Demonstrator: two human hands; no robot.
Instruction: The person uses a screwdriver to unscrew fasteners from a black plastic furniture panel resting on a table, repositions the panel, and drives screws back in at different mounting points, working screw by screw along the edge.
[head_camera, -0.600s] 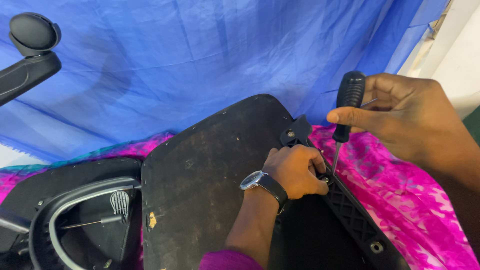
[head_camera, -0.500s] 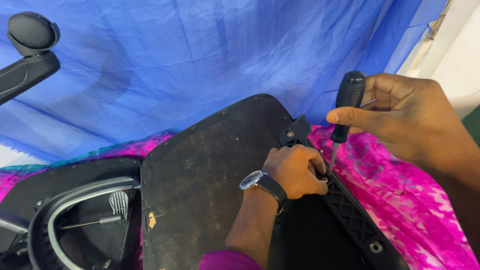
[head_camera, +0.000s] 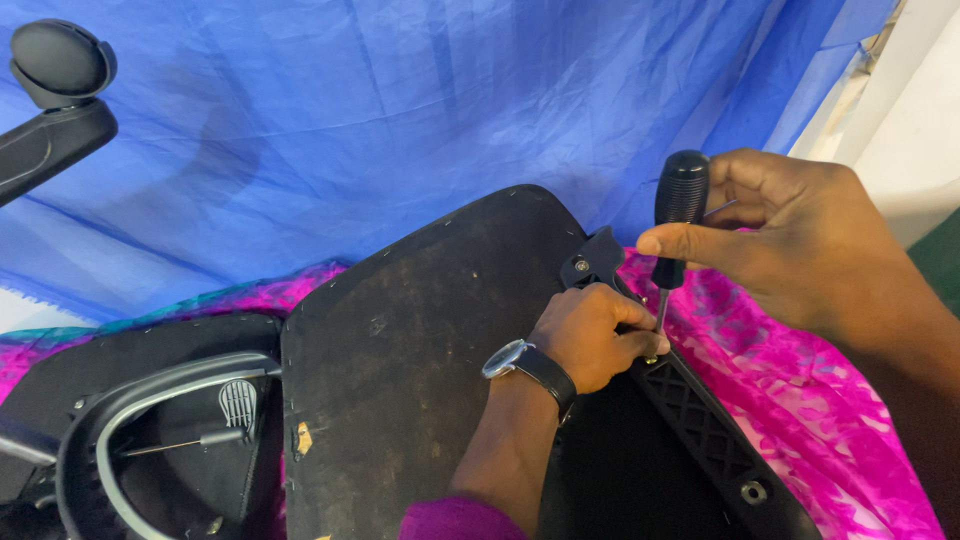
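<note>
Screwdriver (head_camera: 678, 215): black ribbed handle upright at about 1 o'clock in the head view, thin shaft running down to a small screw point on the black bracket (head_camera: 700, 420) at the seat's edge.
Right hand (head_camera: 800, 240): wrapped round the screwdriver's handle, thumb laid across the front, fingers curled behind.
Left hand (head_camera: 590, 335): clenched at the shaft's foot, fingertips pinched close about the tip where it meets the bracket; a wristwatch (head_camera: 525, 365) sits on that wrist.
Seat underside (head_camera: 420, 340): broad dark panel lying face down at centre, the bracket running off it toward 5 o'clock.
Bedding: pink patterned cloth (head_camera: 800, 380) beneath at 4 o'clock, blue sheet (head_camera: 400, 120) hanging behind at 12 o'clock.
Other parts: curved grey armrest frame (head_camera: 130, 420) at 8 o'clock, black padded arm (head_camera: 55, 110) at 10 o'clock.
Slip risk: I'd judge the tip could skid off the screw head if the shaft leans, and the left fingers are right beside it.
Cause: the grip is high on the handle, and the soft cloth underneath may let the bracket shift under pressure.
Loose part risk: a freed screw could drop into the folds of the cloth and be hard to spot.
</note>
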